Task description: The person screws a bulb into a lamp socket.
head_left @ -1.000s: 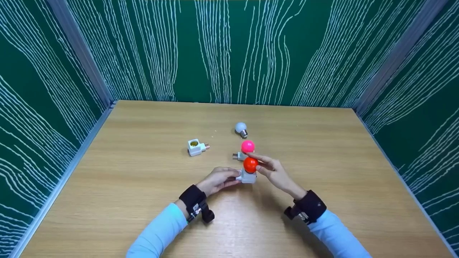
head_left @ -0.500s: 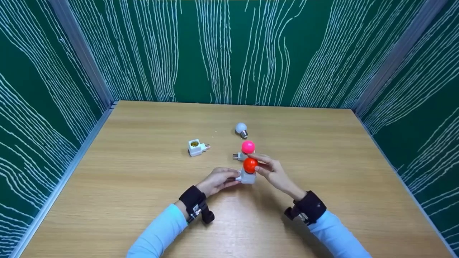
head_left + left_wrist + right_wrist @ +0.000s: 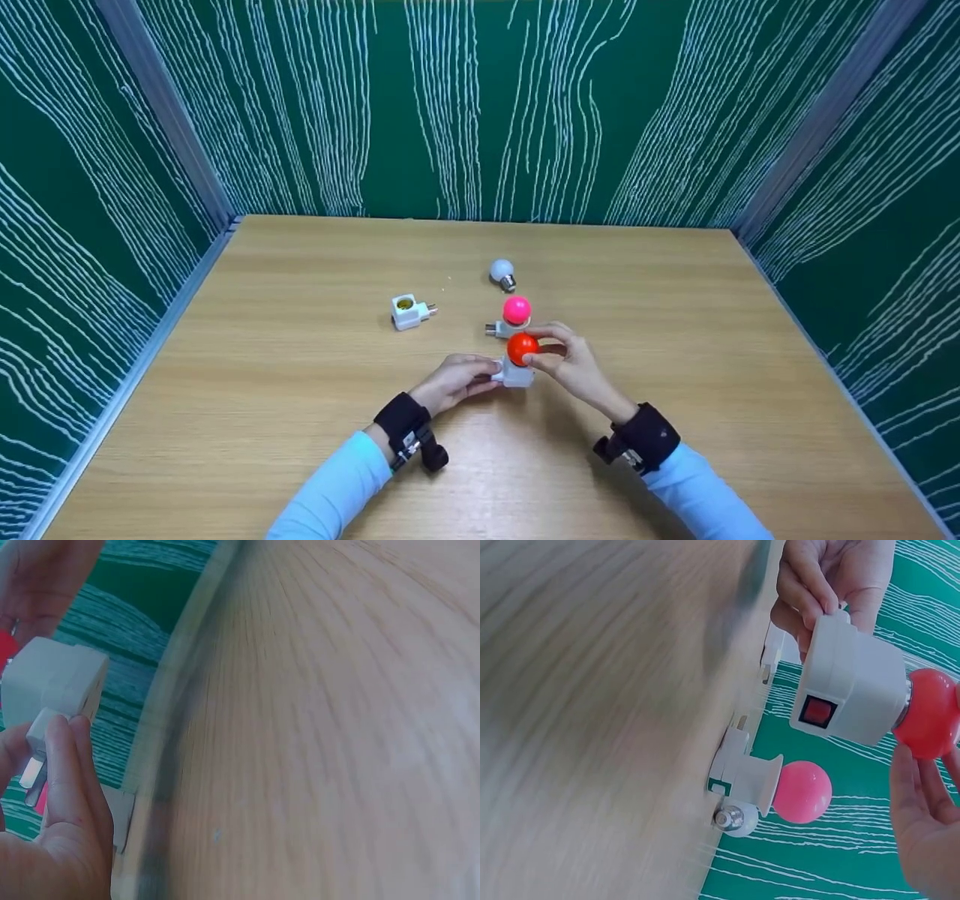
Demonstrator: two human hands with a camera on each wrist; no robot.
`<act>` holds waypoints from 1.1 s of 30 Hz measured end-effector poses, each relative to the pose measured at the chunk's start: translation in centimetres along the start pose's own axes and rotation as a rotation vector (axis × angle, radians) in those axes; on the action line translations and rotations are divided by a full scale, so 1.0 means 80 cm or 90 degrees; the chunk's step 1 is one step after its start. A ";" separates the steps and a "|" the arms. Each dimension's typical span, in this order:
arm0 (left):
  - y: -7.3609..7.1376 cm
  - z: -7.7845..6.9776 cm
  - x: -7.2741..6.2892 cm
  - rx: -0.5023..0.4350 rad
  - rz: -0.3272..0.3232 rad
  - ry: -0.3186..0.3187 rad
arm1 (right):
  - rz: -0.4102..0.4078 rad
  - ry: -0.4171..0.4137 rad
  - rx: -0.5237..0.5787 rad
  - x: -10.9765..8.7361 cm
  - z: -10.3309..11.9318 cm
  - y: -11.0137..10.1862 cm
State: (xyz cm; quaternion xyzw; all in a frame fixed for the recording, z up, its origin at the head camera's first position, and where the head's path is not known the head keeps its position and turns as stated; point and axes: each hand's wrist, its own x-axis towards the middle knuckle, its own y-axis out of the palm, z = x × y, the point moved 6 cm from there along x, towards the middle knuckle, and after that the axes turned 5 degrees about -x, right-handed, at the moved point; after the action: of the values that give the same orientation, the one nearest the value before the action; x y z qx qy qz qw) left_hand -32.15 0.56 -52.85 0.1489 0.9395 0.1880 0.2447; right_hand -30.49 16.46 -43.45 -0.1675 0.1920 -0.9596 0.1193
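Observation:
My left hand [image 3: 457, 379] pinches the plug end of a white plug-in lamp socket [image 3: 517, 376]. In the right wrist view this socket shows a red rocker switch [image 3: 817, 712]. A red light bulb [image 3: 522, 348] stands in the socket's mouth, with a little of its metal base visible in the right wrist view. My right hand [image 3: 576, 367] grips the bulb between thumb and fingers, the thumb across its near side. In the left wrist view the metal pins [image 3: 31, 774] stick out between my left fingers, while the bulb is mostly cut off.
Just behind, a pink bulb [image 3: 517, 310] stands in another white socket [image 3: 507, 328]. Farther back lies a loose white bulb [image 3: 502, 271]. To the left is a white socket [image 3: 407, 313] with its mouth uncovered. Green panels [image 3: 442, 112] enclose the wooden table [image 3: 300, 300].
My right thumb has slid left across the near side of the red bulb, and the fingers have shifted round it. My left hand keeps its hold on the plug end.

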 end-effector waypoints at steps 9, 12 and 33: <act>0.000 0.000 0.001 0.003 0.004 0.019 | -0.042 -0.031 -0.006 -0.004 0.021 -0.001; -0.001 -0.001 0.000 -0.002 0.004 0.016 | -0.032 -0.038 0.010 -0.002 0.012 0.001; -0.005 -0.002 -0.004 0.006 0.007 -0.011 | 0.147 -0.006 0.134 -0.001 -0.004 0.016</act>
State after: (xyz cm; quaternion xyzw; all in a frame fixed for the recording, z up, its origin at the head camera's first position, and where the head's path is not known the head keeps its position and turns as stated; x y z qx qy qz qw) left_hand -32.05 0.06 -52.78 0.1565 0.9374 0.1835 0.2510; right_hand -30.36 15.43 -44.29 -0.1355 0.1080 -0.9534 0.2469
